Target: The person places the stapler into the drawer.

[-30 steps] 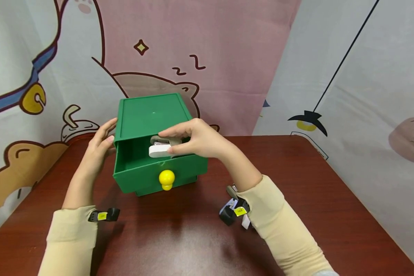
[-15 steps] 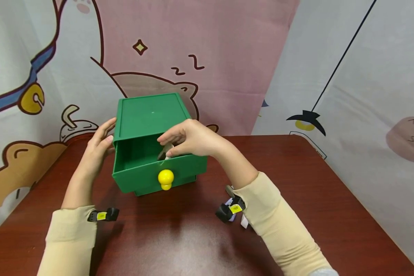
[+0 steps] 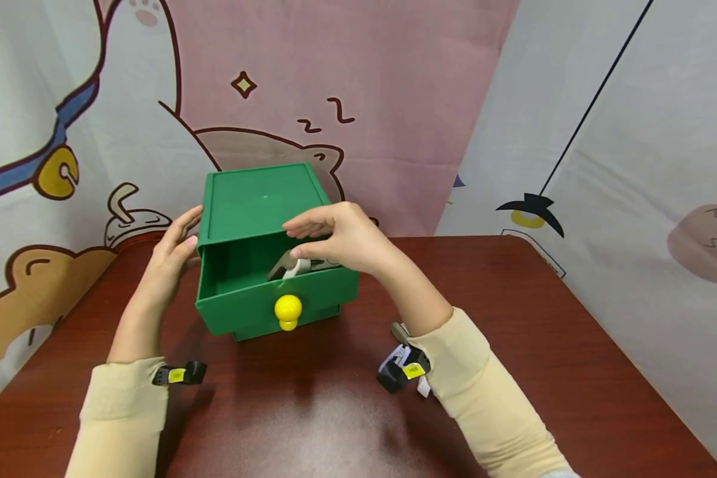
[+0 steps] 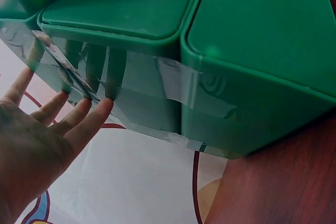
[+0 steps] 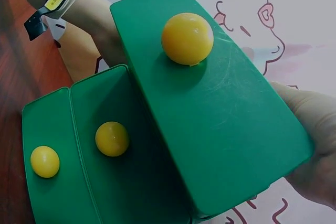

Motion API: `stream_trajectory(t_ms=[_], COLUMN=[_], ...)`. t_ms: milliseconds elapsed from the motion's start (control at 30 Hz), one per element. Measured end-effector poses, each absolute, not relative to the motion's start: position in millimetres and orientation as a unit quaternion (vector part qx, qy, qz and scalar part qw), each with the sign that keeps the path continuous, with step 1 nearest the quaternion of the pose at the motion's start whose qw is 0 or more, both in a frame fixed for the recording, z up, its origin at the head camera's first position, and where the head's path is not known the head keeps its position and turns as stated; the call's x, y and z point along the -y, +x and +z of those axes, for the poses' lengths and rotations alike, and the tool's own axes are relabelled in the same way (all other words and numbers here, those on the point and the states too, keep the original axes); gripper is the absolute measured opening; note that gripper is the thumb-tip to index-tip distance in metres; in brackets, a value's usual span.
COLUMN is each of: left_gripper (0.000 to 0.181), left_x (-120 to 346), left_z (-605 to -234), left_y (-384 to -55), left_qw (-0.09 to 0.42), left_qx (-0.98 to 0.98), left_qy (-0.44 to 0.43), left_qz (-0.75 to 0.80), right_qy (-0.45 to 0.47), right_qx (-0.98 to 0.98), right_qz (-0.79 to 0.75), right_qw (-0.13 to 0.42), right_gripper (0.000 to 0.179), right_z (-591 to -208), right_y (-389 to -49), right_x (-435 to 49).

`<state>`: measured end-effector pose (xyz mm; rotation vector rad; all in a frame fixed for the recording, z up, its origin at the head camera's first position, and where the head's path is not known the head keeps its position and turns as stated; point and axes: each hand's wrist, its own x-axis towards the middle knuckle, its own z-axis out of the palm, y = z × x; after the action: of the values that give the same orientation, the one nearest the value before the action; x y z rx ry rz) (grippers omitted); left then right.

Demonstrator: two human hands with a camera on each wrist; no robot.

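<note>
A small green cabinet (image 3: 263, 206) stands on the table with its top drawer (image 3: 233, 313) pulled out, a yellow knob (image 3: 288, 308) on the front. Inside that drawer a grey-and-white stapler (image 3: 299, 267) leans near the front wall, and a pale piece shows to its right. Over it hovers my right hand (image 3: 349, 239), thumb and fingers spread apart, thumb tip right at the stapler. My left hand (image 3: 170, 255) rests with straight fingers on the cabinet's left side; in the left wrist view its fingertips touch the clear tape (image 4: 142, 87) there.
Under the right wrist lie several small things on the brown table (image 3: 311, 411), among them a lilac stapler-like piece (image 3: 392, 358) and a white one (image 3: 424, 386), partly hidden by the wrist camera. Two lower drawers with yellow knobs (image 5: 112, 139) are shut. A patterned curtain (image 3: 394, 119) hangs behind.
My right hand has lowered the stapler from above the drawer's front wall into the drawer and let it go; its fingers have spread. The left hand stays on the cabinet's side.
</note>
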<state>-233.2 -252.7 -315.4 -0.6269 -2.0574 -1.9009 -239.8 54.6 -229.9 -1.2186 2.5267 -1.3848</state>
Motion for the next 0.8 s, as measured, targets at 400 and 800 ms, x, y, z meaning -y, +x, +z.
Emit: stream_trajectory(t_ms=[400, 800], left_gripper=[0.051, 0.051], left_x=[252, 253], left_z=[-315, -315], left_y=[-233, -235], left_qw=[0.131, 0.135], left_qx=[0.709, 0.71], left_qy=[-0.221, -0.225], left_qz=[-0.657, -0.653], right_qy=[-0.402, -0.374], right_qx=[-0.75, -0.766], right_qz=[-0.516, -0.505], right_qw=[-0.095, -0.137], right_gripper=[0.034, 0.04], right_z=[-241, -265], right_y=[-222, -204], right_x=[-83, -136])
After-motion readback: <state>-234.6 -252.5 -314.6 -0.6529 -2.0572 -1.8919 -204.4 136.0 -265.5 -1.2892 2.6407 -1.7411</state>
